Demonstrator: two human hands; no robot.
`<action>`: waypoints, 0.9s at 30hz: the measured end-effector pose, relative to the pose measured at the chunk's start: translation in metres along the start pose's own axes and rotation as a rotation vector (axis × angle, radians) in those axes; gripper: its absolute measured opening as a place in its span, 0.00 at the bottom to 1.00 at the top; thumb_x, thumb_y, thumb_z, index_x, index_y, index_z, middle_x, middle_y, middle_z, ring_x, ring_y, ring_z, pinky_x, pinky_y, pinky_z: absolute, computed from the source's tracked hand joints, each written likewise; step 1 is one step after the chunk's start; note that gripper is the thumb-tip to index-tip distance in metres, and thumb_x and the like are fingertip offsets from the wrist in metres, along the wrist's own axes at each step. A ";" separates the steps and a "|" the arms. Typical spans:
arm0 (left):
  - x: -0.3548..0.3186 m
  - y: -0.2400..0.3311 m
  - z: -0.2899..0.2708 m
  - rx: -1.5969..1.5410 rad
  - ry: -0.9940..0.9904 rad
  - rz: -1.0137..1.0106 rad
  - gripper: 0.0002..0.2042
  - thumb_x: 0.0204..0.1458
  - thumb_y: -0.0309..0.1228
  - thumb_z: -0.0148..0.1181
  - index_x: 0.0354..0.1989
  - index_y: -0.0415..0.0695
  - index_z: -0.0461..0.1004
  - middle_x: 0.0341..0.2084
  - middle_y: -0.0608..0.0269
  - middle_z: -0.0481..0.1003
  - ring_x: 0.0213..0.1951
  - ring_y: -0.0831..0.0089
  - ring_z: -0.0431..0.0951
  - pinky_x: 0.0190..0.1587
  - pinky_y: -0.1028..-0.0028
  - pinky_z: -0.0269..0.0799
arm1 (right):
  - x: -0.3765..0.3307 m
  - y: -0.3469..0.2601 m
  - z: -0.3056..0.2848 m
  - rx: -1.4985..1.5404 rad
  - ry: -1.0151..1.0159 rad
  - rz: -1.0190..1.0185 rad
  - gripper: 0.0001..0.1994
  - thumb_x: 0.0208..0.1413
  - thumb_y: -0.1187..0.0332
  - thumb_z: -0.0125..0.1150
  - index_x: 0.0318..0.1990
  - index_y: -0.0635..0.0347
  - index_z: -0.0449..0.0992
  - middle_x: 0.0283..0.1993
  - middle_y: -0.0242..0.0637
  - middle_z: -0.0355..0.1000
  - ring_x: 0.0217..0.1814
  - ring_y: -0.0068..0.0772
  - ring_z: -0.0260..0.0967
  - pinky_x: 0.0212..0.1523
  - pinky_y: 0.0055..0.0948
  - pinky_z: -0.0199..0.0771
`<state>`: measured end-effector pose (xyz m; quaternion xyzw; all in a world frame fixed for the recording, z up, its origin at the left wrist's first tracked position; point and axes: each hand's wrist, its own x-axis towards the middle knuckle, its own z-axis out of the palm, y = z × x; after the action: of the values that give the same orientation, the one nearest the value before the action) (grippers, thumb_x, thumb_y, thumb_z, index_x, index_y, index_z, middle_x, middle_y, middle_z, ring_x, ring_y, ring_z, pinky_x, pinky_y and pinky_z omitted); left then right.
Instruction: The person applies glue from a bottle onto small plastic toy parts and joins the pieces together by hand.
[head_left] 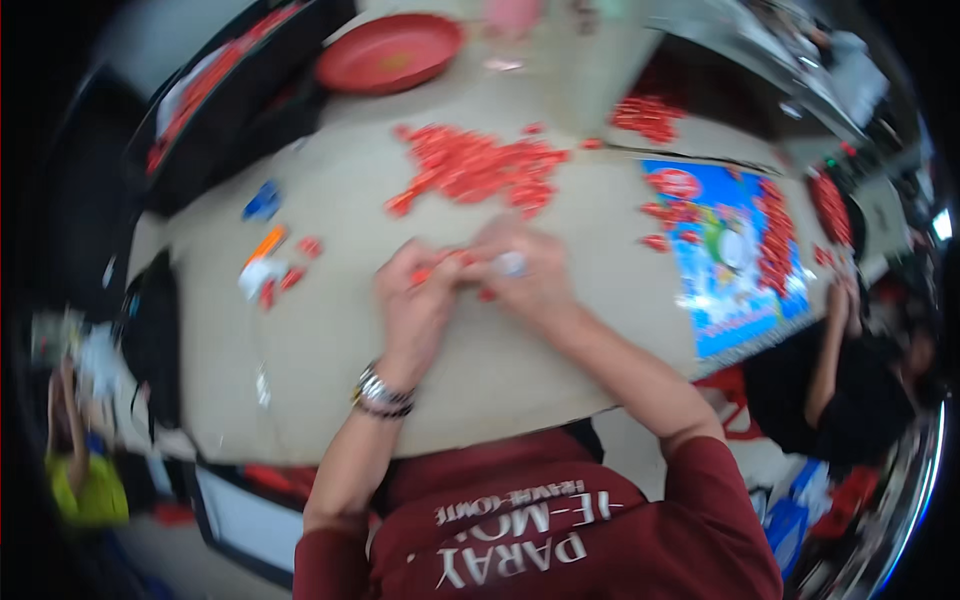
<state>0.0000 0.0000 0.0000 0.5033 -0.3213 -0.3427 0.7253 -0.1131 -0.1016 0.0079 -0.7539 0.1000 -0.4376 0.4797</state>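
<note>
A: How are the hands being held over the pale, smooth counter (520, 370)?

B: Close together, near its middle. Small, glossy red pieces (421, 276) are pinched in the fingers of the left hand (412, 295). The fingers of the right hand (525, 272) are curled, and a pale, round-ended object (511, 264) is seen among them; whether it is gripped cannot be told through the blur.

A: What is found around them?

B: At twelve o'clock, just beyond the fingers, a loose heap of red pieces (475, 165) is spread. At three, a bright blue printed sheet (712, 300) is partly covered by more pieces (775, 240).

A: And on the other side?

B: At nine, an orange-and-white object (263, 266) is seen; at ten, a small blue object (262, 202). At eleven, farther off, a shallow, round red tray (390, 55) is set.
</note>
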 end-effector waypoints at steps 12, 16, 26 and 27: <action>0.030 0.019 -0.050 0.692 0.092 0.139 0.09 0.50 0.31 0.60 0.30 0.37 0.73 0.19 0.56 0.74 0.24 0.72 0.77 0.27 0.70 0.70 | 0.024 -0.011 0.007 -0.181 0.042 0.228 0.07 0.50 0.80 0.60 0.37 0.67 0.77 0.40 0.38 0.72 0.37 0.23 0.70 0.36 0.18 0.72; 0.028 0.032 -0.060 1.118 0.354 0.095 0.10 0.49 0.32 0.60 0.29 0.38 0.69 0.20 0.49 0.75 0.27 0.53 0.77 0.29 0.60 0.71 | 0.016 -0.007 -0.012 -0.085 0.097 0.234 0.08 0.51 0.81 0.57 0.39 0.67 0.75 0.41 0.36 0.71 0.35 0.23 0.68 0.31 0.19 0.69; 0.036 0.037 -0.072 0.854 0.519 0.251 0.08 0.44 0.28 0.63 0.28 0.38 0.73 0.21 0.49 0.76 0.27 0.56 0.78 0.28 0.63 0.71 | 0.016 -0.002 -0.012 -0.029 0.098 0.227 0.05 0.55 0.78 0.58 0.38 0.68 0.74 0.40 0.39 0.70 0.31 0.23 0.65 0.28 0.20 0.67; 0.037 0.035 -0.065 0.647 0.436 0.260 0.07 0.44 0.28 0.63 0.26 0.38 0.74 0.22 0.50 0.76 0.27 0.59 0.78 0.29 0.65 0.71 | 0.016 -0.006 -0.016 -0.037 0.105 0.235 0.05 0.54 0.79 0.58 0.38 0.68 0.74 0.39 0.38 0.70 0.31 0.23 0.65 0.29 0.20 0.67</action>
<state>0.0788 0.0118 0.0189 0.7215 -0.3124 -0.0149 0.6178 -0.1177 -0.1179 0.0238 -0.7218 0.2204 -0.4153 0.5079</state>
